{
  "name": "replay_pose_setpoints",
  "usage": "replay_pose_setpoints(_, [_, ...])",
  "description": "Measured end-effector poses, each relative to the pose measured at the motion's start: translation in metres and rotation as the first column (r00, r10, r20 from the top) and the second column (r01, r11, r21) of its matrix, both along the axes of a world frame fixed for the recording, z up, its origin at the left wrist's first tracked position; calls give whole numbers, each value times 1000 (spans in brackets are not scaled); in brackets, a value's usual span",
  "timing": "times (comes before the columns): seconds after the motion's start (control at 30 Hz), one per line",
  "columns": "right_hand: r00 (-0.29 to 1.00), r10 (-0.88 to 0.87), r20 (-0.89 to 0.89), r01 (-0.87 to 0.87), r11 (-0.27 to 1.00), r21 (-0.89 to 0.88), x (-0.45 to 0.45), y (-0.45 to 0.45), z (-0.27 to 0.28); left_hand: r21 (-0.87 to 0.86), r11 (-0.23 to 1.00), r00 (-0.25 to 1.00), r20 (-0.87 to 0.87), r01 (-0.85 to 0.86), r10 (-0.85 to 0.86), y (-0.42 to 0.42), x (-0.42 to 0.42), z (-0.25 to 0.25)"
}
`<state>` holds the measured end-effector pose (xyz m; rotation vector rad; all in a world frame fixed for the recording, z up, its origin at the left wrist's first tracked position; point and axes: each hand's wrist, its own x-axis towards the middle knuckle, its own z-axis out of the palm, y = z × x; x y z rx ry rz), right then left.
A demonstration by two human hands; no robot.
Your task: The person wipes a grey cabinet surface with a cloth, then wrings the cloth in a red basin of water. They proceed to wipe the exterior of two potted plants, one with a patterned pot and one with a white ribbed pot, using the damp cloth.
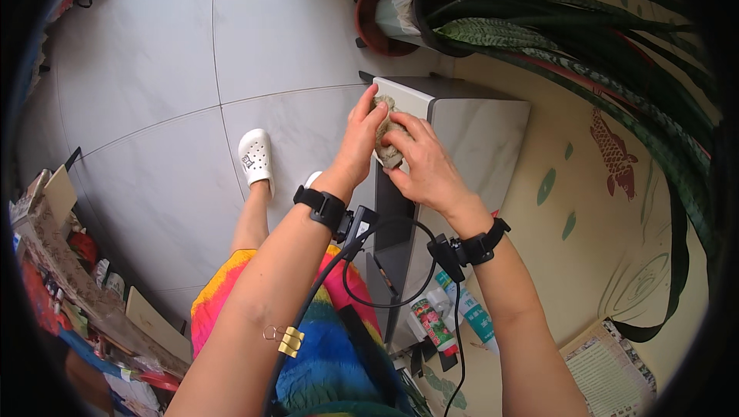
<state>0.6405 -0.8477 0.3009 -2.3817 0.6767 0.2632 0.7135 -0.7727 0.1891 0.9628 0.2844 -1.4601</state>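
A bunched grey-beige cloth (390, 156) is held between my two hands, above the far end of a low cabinet with a white marble-patterned top (476, 145). My left hand (359, 142) grips its left side, thumb along the cloth and fingers extended past it. On the other side, the curled fingers of my right hand (426, 164) press into the cloth. My palms and fingers hide part of it. Each wrist wears a black strap with a small device, and black cables run from these.
Past the cabinet stands a potted snake plant (398, 10), its long leaves arching rightward. A red-capped bottle (433, 324) and a white-and-teal tube (473, 316) lie on the cabinet near my right forearm. A cluttered shelf unit (86, 301) is at left. White clogs (255, 154) stand on floor tiles.
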Motion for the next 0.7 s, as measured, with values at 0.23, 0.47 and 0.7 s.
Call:
replay_pose_setpoints(0.23, [857, 250, -451, -412, 859, -306, -11, -41, -80, -20, 1000, 999, -41, 21, -22, -53, -22, -62])
replay_pose_setpoints(0.47, [507, 343, -791, -751, 627, -209, -57, 4, -111, 100, 994, 950, -303, -40, 69, -21, -105, -92])
replay_pose_setpoints(0.7, [415, 470, -779, -778, 627, -36, -126, 52, -108, 214, 976, 911, -409, 33, 59, 44, -176, -74])
